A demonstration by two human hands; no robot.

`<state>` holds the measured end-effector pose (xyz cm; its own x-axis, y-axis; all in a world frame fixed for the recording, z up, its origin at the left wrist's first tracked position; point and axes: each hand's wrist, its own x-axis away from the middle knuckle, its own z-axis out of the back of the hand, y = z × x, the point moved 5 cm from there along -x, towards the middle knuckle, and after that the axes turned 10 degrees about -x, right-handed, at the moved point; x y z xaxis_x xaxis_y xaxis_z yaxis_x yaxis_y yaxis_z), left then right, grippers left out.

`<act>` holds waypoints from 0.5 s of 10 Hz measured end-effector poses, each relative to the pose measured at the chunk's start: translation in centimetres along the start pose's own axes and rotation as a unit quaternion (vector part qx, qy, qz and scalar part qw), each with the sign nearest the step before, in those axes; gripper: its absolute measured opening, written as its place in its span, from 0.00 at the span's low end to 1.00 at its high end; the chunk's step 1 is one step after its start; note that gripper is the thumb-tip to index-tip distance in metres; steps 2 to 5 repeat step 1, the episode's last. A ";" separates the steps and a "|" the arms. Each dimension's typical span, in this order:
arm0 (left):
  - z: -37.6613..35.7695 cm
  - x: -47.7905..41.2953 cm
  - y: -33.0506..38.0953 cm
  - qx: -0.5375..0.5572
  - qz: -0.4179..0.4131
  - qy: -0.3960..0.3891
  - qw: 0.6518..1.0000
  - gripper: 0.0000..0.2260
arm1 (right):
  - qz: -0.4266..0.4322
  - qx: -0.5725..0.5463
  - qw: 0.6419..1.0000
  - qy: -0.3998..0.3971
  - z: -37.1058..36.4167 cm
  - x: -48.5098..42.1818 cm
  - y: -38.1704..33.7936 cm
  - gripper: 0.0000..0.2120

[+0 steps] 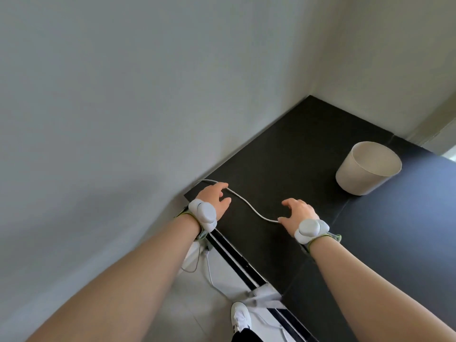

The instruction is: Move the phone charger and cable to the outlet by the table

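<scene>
A white cable (249,204) snakes across the near corner of the black table (308,149). Its far end bends over the table's corner by the wall and drops out of sight. My left hand (214,197) rests at that corner with its fingers laid over the cable. My right hand (297,209) hovers arched over the cable's other end, thumb touching it, fingers spread. The charger block is hidden; I cannot tell where it is. Both wrists carry white strapped devices.
A cream, bucket-shaped container (365,169) stands on the table to the right. A grey wall (123,107) runs close along the left. Below the table edge, thin white cords (209,270) hang over the tiled floor, near my white shoe (240,317).
</scene>
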<state>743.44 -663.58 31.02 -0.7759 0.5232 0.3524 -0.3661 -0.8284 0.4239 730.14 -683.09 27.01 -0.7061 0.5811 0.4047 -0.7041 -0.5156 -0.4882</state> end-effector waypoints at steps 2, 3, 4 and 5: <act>1.5 3.7 -1.0 0.007 -0.023 0.033 0.999 0.21 | 0.029 -0.017 0.999 0.023 0.0 3.0 -1.4 0.24; 1.5 3.7 -1.0 0.007 -0.023 0.033 0.999 0.21 | 0.029 -0.017 0.999 0.023 0.0 3.0 -1.4 0.24; 1.5 3.7 -1.0 0.007 -0.023 0.033 0.999 0.21 | 0.029 -0.017 0.999 0.023 0.0 3.0 -1.4 0.24; 1.5 3.7 -1.0 0.007 -0.023 0.033 0.999 0.21 | 0.029 -0.017 0.999 0.023 0.0 3.0 -1.4 0.24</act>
